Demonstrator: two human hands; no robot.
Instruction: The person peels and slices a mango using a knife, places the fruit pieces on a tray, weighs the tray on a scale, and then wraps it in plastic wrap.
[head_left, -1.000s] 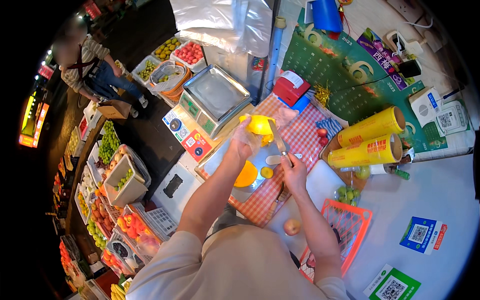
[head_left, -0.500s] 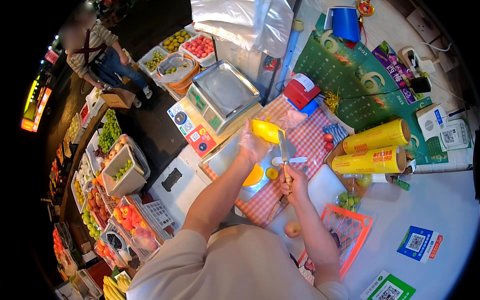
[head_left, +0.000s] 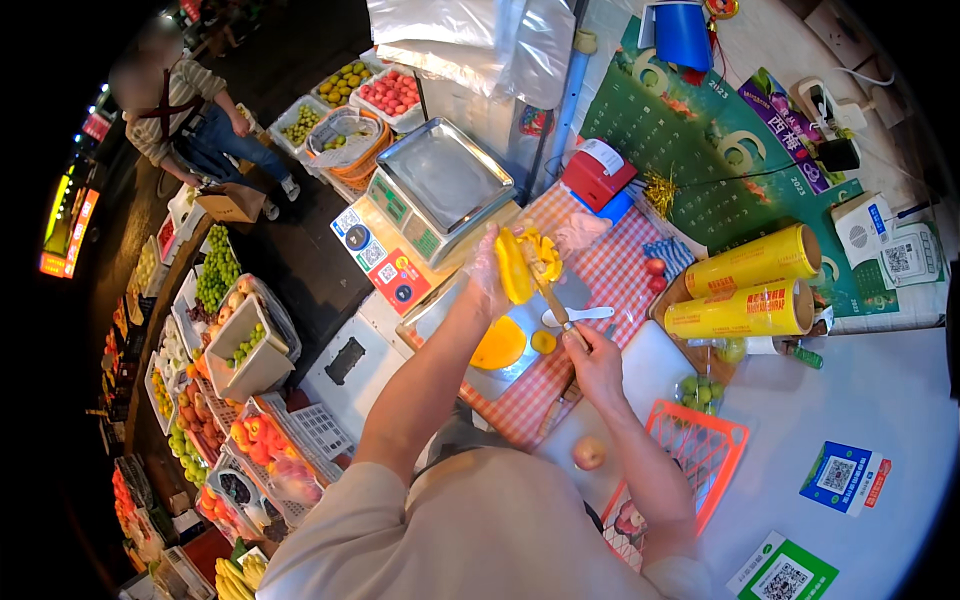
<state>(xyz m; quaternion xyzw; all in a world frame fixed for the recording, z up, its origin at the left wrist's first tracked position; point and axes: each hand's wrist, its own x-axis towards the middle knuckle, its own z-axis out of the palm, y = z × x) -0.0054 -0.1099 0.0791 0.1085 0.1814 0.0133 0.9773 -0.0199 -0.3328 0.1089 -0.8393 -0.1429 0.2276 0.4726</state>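
Observation:
My left hand (head_left: 487,268), in a clear plastic glove, holds a yellow melon-like fruit (head_left: 514,270) above a metal tray (head_left: 436,322). Ragged, stringy yellow flesh shows on the fruit's right side. With my right hand (head_left: 596,362) I grip the wooden handle of a knife (head_left: 553,302). Its blade points up and left to the fruit, touching or nearly touching the loose flesh. Below, an orange-yellow fruit piece (head_left: 499,345) lies on the tray, with a small round yellow piece (head_left: 543,343) beside it. A white-handled utensil (head_left: 580,315) rests to their right.
Beyond the tray stands a scale (head_left: 448,180). The checked cloth (head_left: 640,262) carries a red device (head_left: 598,176). Two yellow wrap rolls (head_left: 740,310) lie right, with an orange-red basket (head_left: 715,470) nearer. Fruit crates (head_left: 240,350) line the left, where a person (head_left: 190,110) stands.
The fruit in my left hand has been turned and opened out, with its ragged flesh now showing. The knife blade has shifted left and now lies against or beside that flesh.

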